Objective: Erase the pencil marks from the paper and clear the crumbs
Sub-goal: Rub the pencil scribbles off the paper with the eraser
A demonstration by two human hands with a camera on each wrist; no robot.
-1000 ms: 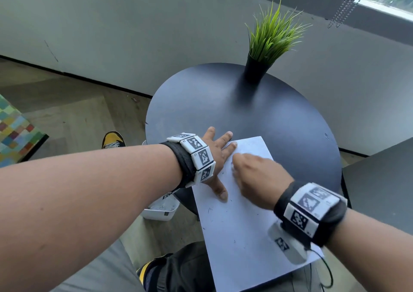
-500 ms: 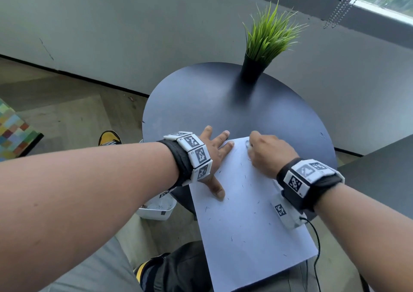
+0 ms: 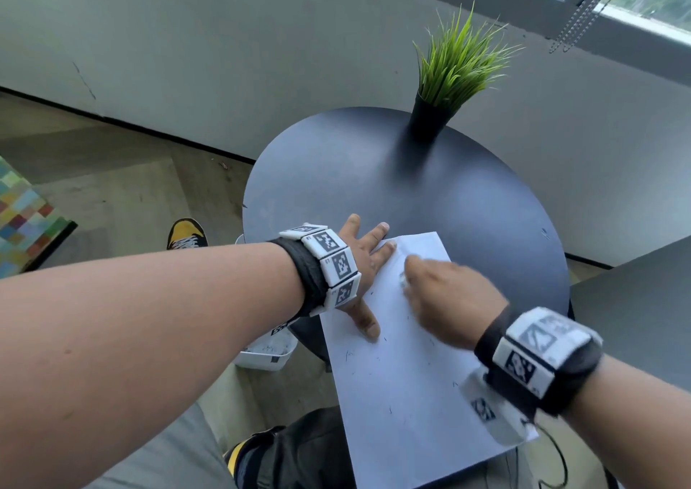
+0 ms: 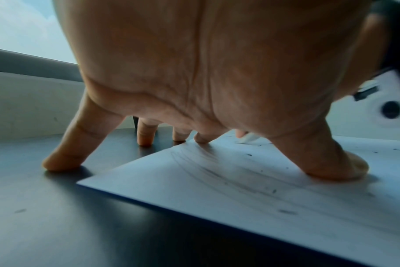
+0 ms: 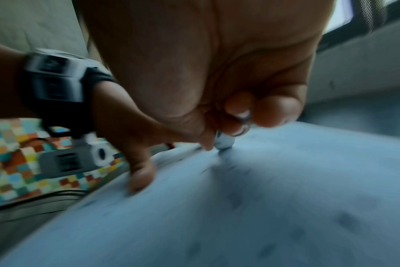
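Note:
A white sheet of paper [image 3: 407,384] lies on the round black table [image 3: 374,178], its near end hanging over the edge. Dark eraser crumbs [image 3: 389,410] are scattered on it, and faint curved pencil marks [image 4: 217,171] show near its left edge. My left hand [image 3: 364,264] lies flat with spread fingers, thumb [image 4: 327,162] and one fingertip pressing the paper, the others on the table. My right hand [image 3: 445,297] pinches a small white eraser [image 5: 224,142] against the sheet's far part; the eraser [image 4: 248,138] also shows in the left wrist view. The right hand is motion-blurred.
A black pot with green grass [image 3: 445,80] stands at the table's far edge. A white tray [image 3: 265,354] sits on the floor under the table's left side. A second dark tabletop [image 3: 643,312] is at right. My knees are below the sheet.
My right hand went to the sheet's far right corner with the eraser, then came back left and nearer across the paper. More crumbs lie on the sheet. The left hand stays put.

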